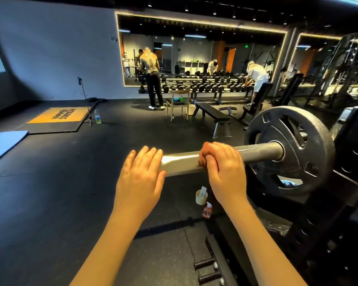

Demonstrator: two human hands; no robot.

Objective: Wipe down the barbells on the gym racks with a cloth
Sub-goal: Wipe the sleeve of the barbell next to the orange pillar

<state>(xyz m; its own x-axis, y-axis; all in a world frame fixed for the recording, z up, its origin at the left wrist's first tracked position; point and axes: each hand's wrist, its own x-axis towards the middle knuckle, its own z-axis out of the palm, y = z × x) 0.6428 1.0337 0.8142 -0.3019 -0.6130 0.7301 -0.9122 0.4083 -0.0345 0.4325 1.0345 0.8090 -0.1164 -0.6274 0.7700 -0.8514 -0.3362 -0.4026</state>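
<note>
Wiping the bar sleeve, midway along.

Resting on the rack (351,162) at right, with the plate (289,150) loaded up against the collar and the bar (182,163) jutting left toward the camera. Bracing its free end with the left hand (140,178), open and flat, fingers over the tip. Gripping the sleeve with the right hand (225,172), closed around the cloth (205,153), reddish and probably bunched, mostly hidden under the fingers. Risking a missed underside if the cloth stays wadded; risking knuckles against the plate if the stroke overruns; risking a kicked bottle (207,210) or cup (201,196) just below.
</note>
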